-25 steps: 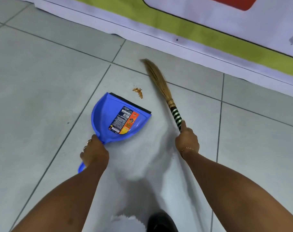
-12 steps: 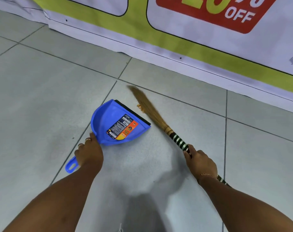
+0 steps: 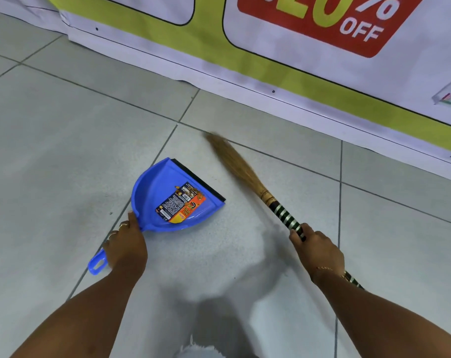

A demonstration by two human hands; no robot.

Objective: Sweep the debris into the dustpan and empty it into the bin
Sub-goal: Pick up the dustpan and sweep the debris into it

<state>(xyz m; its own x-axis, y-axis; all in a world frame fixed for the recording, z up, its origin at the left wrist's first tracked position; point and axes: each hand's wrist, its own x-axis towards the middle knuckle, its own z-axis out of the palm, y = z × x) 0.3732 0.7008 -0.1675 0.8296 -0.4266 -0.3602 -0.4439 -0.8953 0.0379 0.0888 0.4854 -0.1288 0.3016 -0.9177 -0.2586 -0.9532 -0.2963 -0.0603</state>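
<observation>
A blue dustpan with a black lip and an orange label lies flat on the tiled floor. Small orange-brown debris sits inside it, on the label near the lip. My left hand grips the dustpan's handle, whose blue end sticks out behind my wrist. My right hand is closed on the green-and-black striped handle of a straw broom. The blurred bristles angle up and left, to the right of the dustpan's lip and apart from it. No bin is in view.
A wall banner in white, green and red runs along the back, meeting the floor just beyond the broom tip. Grey floor tiles stretch to the left and right. A frayed pale trouser edge shows at the bottom.
The broom swept left across the debris toward the dustpan's lip, then swung back to the right. The debris moved from the floor into the dustpan. The camera tilted up toward the banner.
</observation>
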